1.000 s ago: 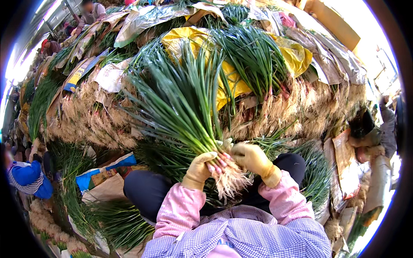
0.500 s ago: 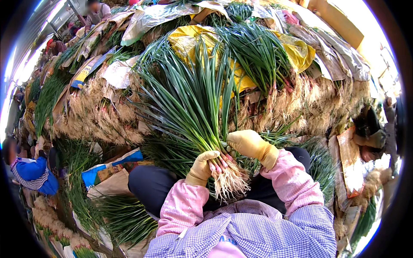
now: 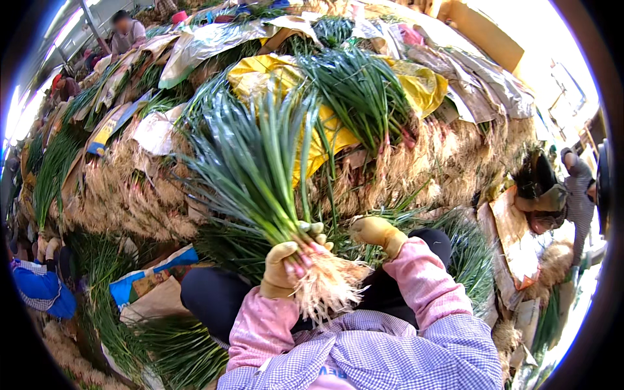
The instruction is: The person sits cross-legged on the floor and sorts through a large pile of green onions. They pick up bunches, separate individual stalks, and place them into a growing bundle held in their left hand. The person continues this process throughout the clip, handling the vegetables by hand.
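A large bunch of spring onions [image 3: 270, 188] is upright in front of me, green leaves fanned toward the far heap and pale roots [image 3: 328, 279] toward my body. My left hand [image 3: 280, 270], in a yellowish glove, is wrapped round it just above the roots, with fingertips showing on the far side. To the right, apart from the bunch, my gloved right hand [image 3: 377, 234] has its fingers curled in. Whether anything thin is pinched there is hidden. Loose green leaves [image 3: 406, 211] lie behind that hand.
A long heap of spring onions, roots [image 3: 448, 156] facing me, spans the far side under yellow plastic [image 3: 422, 88] and pale sheets. More onions [image 3: 182, 344] and a blue-edged sack [image 3: 156, 276] lie at left. A co-worker in blue [image 3: 45, 289] is at far left.
My left hand has shifted left with the bunch, which now leans more leftward. The right hand has come away from the bunch's stems. The whole view has also shifted slightly.
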A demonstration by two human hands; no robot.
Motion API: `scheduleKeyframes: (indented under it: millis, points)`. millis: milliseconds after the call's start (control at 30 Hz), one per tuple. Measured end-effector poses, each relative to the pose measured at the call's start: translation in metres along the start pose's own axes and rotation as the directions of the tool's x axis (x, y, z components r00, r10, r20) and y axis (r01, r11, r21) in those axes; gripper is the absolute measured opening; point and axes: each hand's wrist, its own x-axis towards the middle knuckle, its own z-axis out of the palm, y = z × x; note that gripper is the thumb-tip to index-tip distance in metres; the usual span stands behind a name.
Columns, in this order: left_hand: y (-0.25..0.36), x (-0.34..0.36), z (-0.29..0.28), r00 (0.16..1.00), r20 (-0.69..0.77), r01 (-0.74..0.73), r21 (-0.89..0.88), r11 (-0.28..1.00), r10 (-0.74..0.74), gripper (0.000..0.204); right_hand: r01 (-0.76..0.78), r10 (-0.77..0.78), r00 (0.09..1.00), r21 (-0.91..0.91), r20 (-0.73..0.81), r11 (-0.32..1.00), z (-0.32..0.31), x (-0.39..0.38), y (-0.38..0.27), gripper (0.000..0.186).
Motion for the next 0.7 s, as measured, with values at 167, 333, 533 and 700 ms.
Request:
scheduleKeyframes:
  millis: [167,333,533,700]
  points:
    - [-0.008,0.012,-0.022,0.998,-0.066,0.007,-0.038,0.999,-0.01,0.067,-0.067,0.526,0.394,0.548,-0.753,0.834,-0.098,0.002,0.026,0.024]
    - [-0.007,0.006,-0.016,0.997,0.0,0.08,-0.174,0.981,-0.081,0.063,-0.192,0.436,0.453,0.392,-0.778,0.899,-0.131,0.018,0.033,0.025]
    - [-0.012,0.023,-0.036,0.985,-0.142,0.123,0.209,0.97,-0.094,0.047,0.117,0.195,0.558,0.308,-0.807,0.944,-0.041,-0.032,-0.054,0.016]
    - [-0.018,0.021,-0.03,0.978,-0.146,0.167,0.113,0.979,-0.15,0.046,0.065,0.071,0.861,0.248,-0.503,0.967,0.001,-0.043,-0.055,0.019]
